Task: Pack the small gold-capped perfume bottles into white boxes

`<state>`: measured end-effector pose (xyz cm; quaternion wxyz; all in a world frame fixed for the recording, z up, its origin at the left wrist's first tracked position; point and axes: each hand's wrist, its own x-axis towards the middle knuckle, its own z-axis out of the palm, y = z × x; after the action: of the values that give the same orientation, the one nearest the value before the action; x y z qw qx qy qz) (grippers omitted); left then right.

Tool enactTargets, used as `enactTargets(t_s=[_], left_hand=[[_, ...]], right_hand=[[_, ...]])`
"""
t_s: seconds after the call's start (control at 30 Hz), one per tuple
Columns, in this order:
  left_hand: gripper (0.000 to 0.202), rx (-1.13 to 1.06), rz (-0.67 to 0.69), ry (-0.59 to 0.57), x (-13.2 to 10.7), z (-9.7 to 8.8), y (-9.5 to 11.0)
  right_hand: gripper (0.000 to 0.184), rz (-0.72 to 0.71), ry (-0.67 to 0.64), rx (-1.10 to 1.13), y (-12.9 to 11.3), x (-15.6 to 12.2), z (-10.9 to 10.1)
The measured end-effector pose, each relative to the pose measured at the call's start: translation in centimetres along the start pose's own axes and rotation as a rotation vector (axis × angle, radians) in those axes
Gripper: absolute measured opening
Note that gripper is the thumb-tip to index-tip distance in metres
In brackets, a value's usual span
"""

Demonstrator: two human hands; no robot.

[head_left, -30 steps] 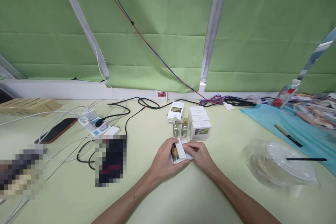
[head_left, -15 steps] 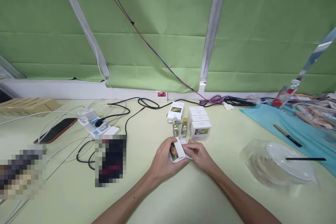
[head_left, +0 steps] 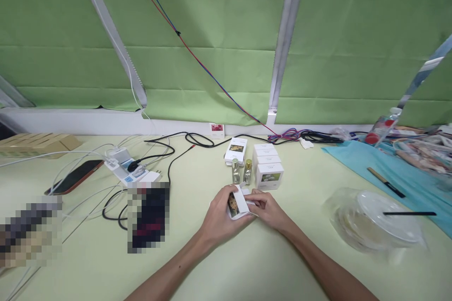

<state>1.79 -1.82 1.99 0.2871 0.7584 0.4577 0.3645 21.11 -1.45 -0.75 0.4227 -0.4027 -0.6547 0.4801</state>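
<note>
My left hand [head_left: 221,214] is wrapped round a small white cardboard box [head_left: 236,203] with a yellow-flower picture, tilted above the table. At the box's right end, my right hand [head_left: 266,208] has its fingers bent and pinched on a white flap; the fingertips are partly hidden by the box. Just beyond stand two small glass bottles, one with a silver-green cap [head_left: 235,171] and one with a gold cap [head_left: 248,171]. Flat white boxes [head_left: 236,150] lie stacked behind them. To their right is a row of several upright white boxes [head_left: 269,176].
At left are a power strip [head_left: 123,167] with cables, a phone [head_left: 76,176] and a cardboard piece [head_left: 38,145]. On the right sit a bagged round container [head_left: 384,216], a knife-like tool [head_left: 386,182] on blue cloth [head_left: 349,153] and a plastic bottle [head_left: 383,127]. A small picture card [head_left: 216,130] leans at the back.
My right fingers have shifted slightly at the box's end, curling in closer against the flap. My left hand keeps the box in nearly the same place.
</note>
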Motion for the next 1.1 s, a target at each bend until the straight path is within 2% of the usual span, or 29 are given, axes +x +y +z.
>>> enactTargets(t_s=[0.33,0.7,0.93,1.1], left_hand=[[0.052,0.027,0.042,-0.072,0.1,-0.6,0.4],[0.049,0.008,0.065,-0.057,0.1,-0.6,0.4],[0.049,-0.099,0.073,0.071,0.2,-0.3,0.0],[0.055,-0.182,0.038,0.138,0.2,0.1,-1.1]], right_hand=[[0.033,0.005,0.046,-0.064,0.2,0.3,0.3],[0.031,0.053,0.116,-0.006,0.0,0.3,0.6],[0.048,0.025,0.33,0.062,0.0,0.3,1.0],[0.046,-0.014,0.428,0.074,-0.1,0.1,0.9]])
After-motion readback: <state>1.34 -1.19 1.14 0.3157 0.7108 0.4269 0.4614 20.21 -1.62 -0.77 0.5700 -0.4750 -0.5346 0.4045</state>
